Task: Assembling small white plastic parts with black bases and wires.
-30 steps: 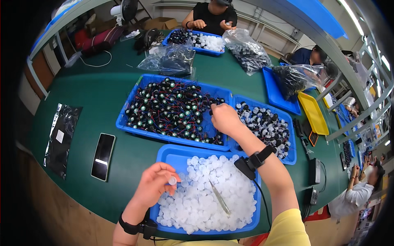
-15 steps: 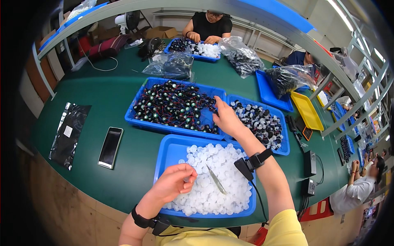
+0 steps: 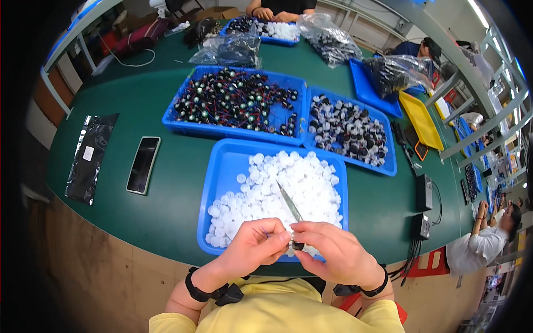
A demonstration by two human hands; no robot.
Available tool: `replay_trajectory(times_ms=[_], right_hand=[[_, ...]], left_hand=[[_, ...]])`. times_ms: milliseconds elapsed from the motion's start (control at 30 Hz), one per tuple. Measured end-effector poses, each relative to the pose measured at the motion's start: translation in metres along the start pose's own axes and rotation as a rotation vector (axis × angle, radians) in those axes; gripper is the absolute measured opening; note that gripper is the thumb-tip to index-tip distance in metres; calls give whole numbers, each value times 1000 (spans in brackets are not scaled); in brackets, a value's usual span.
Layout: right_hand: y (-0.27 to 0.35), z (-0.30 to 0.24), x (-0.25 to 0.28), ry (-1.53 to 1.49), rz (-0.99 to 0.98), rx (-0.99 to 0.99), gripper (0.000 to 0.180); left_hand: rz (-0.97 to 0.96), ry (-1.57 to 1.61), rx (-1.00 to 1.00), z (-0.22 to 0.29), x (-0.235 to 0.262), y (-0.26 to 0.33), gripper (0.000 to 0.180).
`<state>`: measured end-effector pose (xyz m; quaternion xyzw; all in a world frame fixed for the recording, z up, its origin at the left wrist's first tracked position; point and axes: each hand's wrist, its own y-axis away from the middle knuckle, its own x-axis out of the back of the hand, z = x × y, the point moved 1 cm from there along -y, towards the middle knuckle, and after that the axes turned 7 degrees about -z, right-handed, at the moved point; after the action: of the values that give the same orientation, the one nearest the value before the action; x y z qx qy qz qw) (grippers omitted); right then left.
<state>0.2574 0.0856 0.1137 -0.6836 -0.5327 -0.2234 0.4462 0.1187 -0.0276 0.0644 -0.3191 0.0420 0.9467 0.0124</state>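
Both hands meet low in the head view, just over the near rim of the blue tray [image 3: 217,183] of white caps [image 3: 288,183].

Left hand [image 3: 252,250]: fingers curled in, narrow, thumb and forefinger pinched on a small white cap [image 3: 286,237] at the fingertips. Black band on the wrist.

Right hand [image 3: 333,252]: also narrow, fingertips closed on a small dark part [image 3: 298,246] that touches the white cap where the two hands meet. Too small to tell which way the dark part faces. Black band on this wrist too.

Tweezers [image 3: 288,203]: lying on the white caps just beyond the fingertips, apart from both hands. Long axis runs from near the hands away and a little to the left; slim metal, the far end up-left, the near end almost at the left forefinger. Which end is the tip cannot be told.

Beyond the hands, past the white-cap tray: a large blue tray of dark wired parts [image 3: 236,105] ahead and left, a second blue tray of black-and-white parts [image 3: 347,127] ahead and right, the two trays side by side and touching.

Well to the left of the left hand on the green table [image 3: 166,216]: a dark phone [image 3: 143,165] lying flat, and farther left a black foil bag [image 3: 89,158].

To the right of the right hand: small black boxes with cables [image 3: 423,191] near the table edge.
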Motion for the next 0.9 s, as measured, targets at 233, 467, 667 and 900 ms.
replay_trajectory(times_ms=[233, 467, 667, 900], right_hand=[[11, -8, -18, -83, 84, -22, 30], [17, -12, -23, -14, 108, -84, 25], [18, -6, -17, -286, 177, -168, 21], [18, -18, -8, -486, 108, -128, 18]], left_hand=[[94, -240, -105, -5, -10, 13, 12], [217, -762, -355, -13, -11, 23, 9], [188, 26, -236, 2, 4, 20, 24], [36, 106, -471, 16, -14, 32, 22]])
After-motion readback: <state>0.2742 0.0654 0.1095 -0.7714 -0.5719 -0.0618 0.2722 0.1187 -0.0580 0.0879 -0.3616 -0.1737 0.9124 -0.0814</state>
